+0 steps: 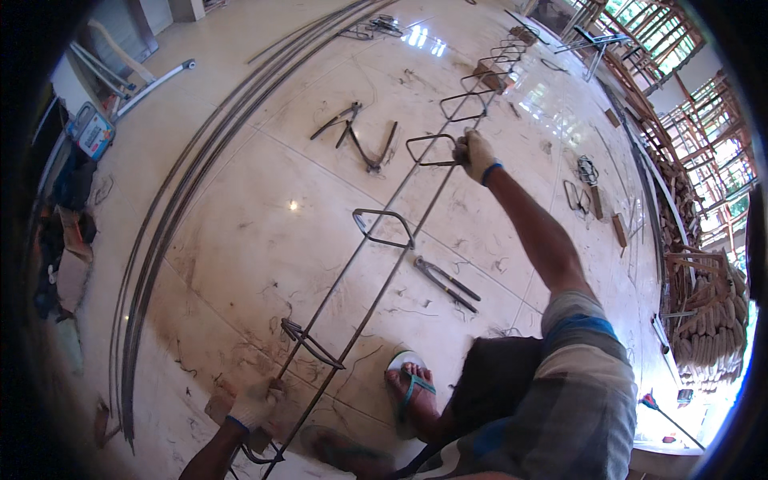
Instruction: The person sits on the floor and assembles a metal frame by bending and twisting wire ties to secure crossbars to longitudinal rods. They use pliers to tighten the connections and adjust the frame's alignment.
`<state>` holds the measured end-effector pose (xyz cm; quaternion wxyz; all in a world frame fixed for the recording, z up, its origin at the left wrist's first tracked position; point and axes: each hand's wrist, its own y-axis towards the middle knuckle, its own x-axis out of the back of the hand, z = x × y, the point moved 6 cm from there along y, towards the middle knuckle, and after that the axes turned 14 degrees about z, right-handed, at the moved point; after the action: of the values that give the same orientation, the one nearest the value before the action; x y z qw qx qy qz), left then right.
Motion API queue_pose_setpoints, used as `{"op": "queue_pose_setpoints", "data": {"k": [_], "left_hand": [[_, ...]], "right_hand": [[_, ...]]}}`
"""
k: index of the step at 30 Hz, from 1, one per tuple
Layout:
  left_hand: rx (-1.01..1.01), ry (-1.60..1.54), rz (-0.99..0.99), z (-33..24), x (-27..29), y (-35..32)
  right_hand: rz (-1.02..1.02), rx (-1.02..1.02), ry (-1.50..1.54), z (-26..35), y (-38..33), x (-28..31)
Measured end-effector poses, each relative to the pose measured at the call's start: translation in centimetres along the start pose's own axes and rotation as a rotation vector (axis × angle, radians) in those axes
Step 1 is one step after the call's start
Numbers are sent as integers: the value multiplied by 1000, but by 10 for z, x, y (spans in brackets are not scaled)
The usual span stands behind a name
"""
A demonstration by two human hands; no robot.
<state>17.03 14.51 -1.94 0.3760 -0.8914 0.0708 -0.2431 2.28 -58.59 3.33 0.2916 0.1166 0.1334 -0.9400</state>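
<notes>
Two long steel rods run side by side from beside my feet toward the far end, with several bent steel stirrups around them. My left hand, in a white work glove, is closed around the near part of the left rod. Farther along, my gloved right hand is closed at the right rod, on the corner of a rectangular stirrup; its fingertips are partly hidden. Right of the rods lie pincers with spread handles. Two more pairs of pincers, one beside the other, lie left of the rods.
A bundle of long dark bars curves along the left side. Blocks prop the rods at the far end. Loose stirrups and a wire coil lie at right. Wire scraps dot the tiles. My sandalled foot stands beside the rods.
</notes>
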Motion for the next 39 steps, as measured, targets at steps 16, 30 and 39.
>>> {"op": "queue_pose_setpoints", "data": {"k": [16, 30, 39], "left_hand": [[115, 183, -234, -9, 20, -3], [163, 365, -355, 9, 51, 8], [212, 255, -314, 47, 54, 17]], "right_hand": [[-165, -178, 80, -60, -8, 36], [-109, -128, 3, -81, 31, 24], [-9, -235, 73, -110, 56, 36]]}}
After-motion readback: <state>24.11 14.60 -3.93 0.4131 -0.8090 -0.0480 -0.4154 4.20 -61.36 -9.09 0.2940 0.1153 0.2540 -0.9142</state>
